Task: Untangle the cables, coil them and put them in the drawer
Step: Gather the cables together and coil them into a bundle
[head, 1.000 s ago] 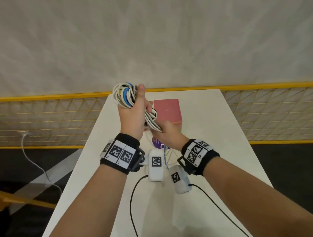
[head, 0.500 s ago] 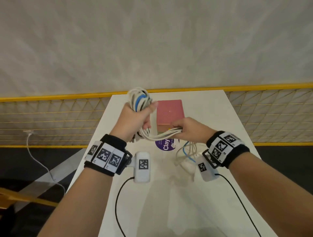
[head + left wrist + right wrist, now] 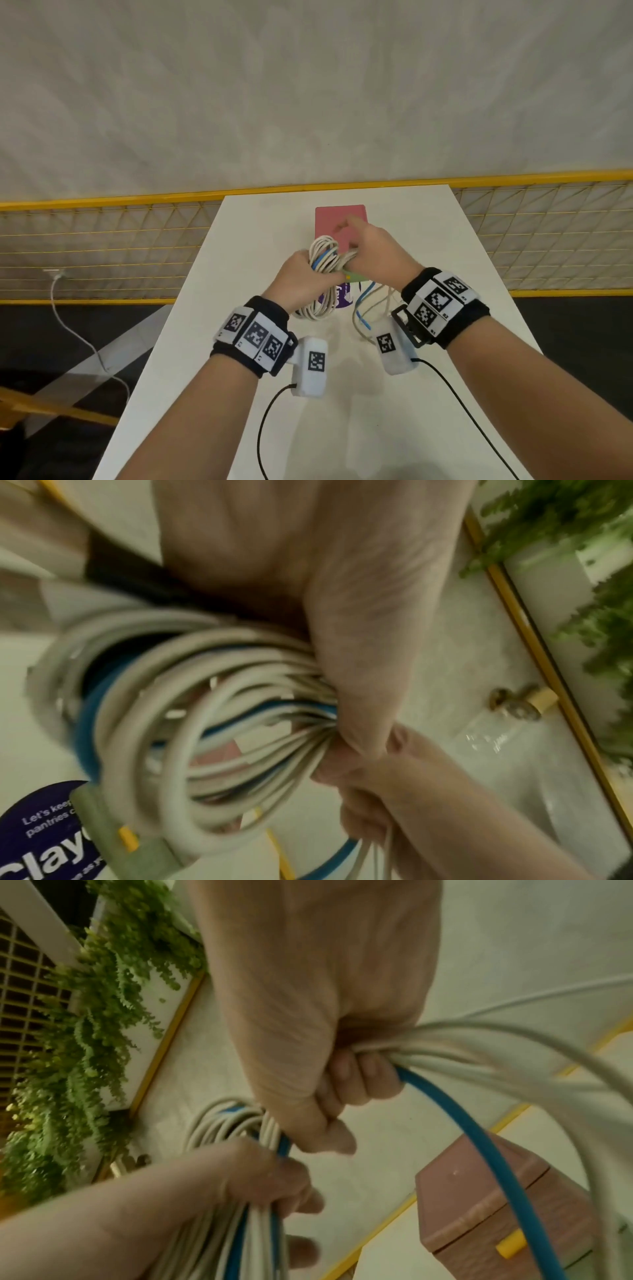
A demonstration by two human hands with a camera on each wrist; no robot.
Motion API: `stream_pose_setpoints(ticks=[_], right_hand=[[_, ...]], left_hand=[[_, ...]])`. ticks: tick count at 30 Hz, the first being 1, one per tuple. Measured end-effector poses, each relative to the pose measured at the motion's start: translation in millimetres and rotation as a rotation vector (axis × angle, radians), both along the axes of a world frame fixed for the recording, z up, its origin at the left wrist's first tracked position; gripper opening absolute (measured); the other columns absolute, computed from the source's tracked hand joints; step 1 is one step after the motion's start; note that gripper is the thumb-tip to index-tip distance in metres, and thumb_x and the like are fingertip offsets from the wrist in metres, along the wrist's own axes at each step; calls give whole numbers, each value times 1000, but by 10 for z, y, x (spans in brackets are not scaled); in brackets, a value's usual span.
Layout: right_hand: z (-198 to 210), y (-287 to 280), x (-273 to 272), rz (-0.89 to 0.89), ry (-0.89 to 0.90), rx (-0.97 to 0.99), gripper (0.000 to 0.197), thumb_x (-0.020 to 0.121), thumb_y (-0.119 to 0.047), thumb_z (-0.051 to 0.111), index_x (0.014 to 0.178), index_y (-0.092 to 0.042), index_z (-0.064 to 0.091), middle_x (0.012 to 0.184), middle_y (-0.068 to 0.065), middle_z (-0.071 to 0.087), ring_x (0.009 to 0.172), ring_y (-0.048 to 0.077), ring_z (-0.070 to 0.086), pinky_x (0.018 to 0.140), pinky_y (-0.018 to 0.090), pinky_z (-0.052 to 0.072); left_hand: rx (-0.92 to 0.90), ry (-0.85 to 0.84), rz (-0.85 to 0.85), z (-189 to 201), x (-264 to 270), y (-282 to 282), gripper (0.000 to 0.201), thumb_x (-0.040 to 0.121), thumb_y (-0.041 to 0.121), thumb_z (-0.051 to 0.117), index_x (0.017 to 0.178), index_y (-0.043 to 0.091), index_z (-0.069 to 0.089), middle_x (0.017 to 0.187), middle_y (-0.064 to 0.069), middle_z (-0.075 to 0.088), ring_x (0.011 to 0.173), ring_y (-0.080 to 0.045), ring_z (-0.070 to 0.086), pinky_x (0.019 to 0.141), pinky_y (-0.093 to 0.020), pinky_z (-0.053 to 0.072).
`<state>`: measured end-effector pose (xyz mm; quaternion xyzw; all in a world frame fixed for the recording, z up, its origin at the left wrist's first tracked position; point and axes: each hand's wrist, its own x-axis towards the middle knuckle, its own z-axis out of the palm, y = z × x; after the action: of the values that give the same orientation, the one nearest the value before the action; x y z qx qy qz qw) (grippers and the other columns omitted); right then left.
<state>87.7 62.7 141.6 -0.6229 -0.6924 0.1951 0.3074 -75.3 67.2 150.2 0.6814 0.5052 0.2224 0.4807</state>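
Your right hand has rejoined your left hand; both fingers grip the coil. Another loop added; tail remains.

left hand – fingers curled, gripping | right hand – fisted, touching the left

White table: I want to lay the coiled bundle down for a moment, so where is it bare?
The white table is bare right of the pink drawer box and near the forearms. It is crowded in the middle: the left hand and right hand grip the white and blue cable bundle above a purple sticker.
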Motion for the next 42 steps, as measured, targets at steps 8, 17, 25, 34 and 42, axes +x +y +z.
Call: stream_pose_setpoints(ticks=[8,17,25,34,42], right_hand=[[-154,-304,301,67,252,-188,20,93,-23,57,100,-5,63,83,17,67,76,27,67,69,39,52],[-172,-477,11,8,58,-45,26,102,-25,35,117,-7,44,71,10,58,58,33,58,59,47,53],[-215,-425,-218,120,-569,12,31,94,-8,39,125,0,44,94,15,65,57,22,48,51,30,29],[-348,-538,-194,128,-29,176,35,98,-27,47,130,-15,42,103,2,64,85,12,61,91,30,43],[-647,-542,-6,160,-65,-113,23,99,-34,43,103,-13,53,70,-8,51,67,20,53,65,31,44]], left_hand=[[-77,-332,150,108,-103,83,28,88,27,66,62,19,63,50,-3,56,54,-30,57,80,-43,53],[-100,-190,167,-33,44,27,69,61,76,62,80,10,60,69,-10,63,58,-20,65,66,-31,53],[-173,-346,216,-72,228,-38,47,75,42,80,105,9,68,90,-10,75,82,-23,74,75,-39,61],[11,-535,478,15,192,17,23,89,29,69,88,6,65,73,-8,66,63,-20,65,49,-23,49],[-66,-848,403,202,0,-12,25,91,31,65,70,23,52,48,7,39,45,-12,50,53,-26,44]])
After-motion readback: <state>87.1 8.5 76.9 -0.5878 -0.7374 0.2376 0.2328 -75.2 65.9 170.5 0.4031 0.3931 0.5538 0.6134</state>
